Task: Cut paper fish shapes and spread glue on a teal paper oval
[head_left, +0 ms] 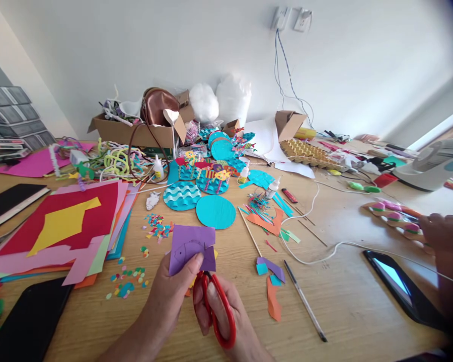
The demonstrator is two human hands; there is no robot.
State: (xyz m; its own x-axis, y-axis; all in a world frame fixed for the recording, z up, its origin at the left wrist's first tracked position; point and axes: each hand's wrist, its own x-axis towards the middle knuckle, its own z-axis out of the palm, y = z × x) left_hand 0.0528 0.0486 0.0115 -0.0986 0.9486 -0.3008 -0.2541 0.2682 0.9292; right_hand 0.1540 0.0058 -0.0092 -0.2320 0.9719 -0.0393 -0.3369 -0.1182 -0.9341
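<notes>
Here at the lower centre of the frame, the left hand (pixel 178 282) has its grip closed on the purple paper (pixel 186 236), thumb on top, a fish outline drawn across it. Just beneath, the right hand (pixel 232 304) has its grip around the red scissors (pixel 230 324), fingers through the loops, blades up at the paper's lower edge; how wide they stand, I can't tell. Straight above, mid-frame, a blue oval (pixel 216 212) lies on the table (pixel 226 256). Confetti (pixel 139 272) dots the left of centre, near a yellow sheet (pixel 62 226) on a red one (pixel 20 226). Right of the scissors, a pen (pixel 305 301) slants, and at the right edge another person's hand (pixel 443 231) reaches in above a lit phone (pixel 394 279).
</notes>
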